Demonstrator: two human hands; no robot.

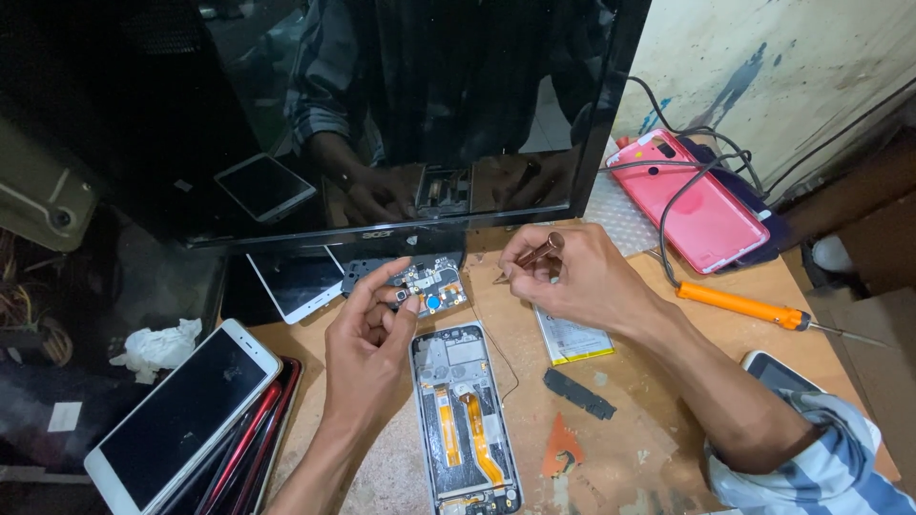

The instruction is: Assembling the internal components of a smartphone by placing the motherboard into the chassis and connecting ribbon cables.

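My left hand (367,343) pinches a small dark camera module (402,297) between thumb and fingertips, just above an opened phone frame (465,420) with orange flex cables lying on the wooden table (630,439). My right hand (572,277) holds a pair of copper-coloured tweezers (534,256), tip pointing left toward the module. A phone circuit board (434,286) with a blue spot lies just behind the two hands, at the foot of the black monitor (382,114).
A stack of phones (181,420) lies at the left. A phone battery (572,339) and a black plastic strip (579,393) lie right of the frame. An orange-handled soldering iron (754,308), a pink phone case (689,202) with cables, and another phone (778,372) occupy the right.
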